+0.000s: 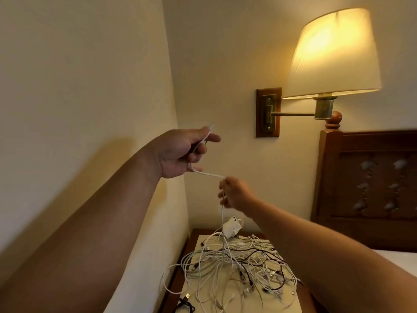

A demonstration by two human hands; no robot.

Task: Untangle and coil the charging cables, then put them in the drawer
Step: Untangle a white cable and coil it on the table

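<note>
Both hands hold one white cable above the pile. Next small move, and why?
Probably slide the right hand down the white cable while the left hand grips its plug end: the cable's lower length drops into the tangled pile on the nightstand.

The cable you hold is white; the tangle of cables below is mostly white with a few black strands. The lampshade glows cream-yellow, the carved headboard is reddish-brown, the wall cream.
</note>
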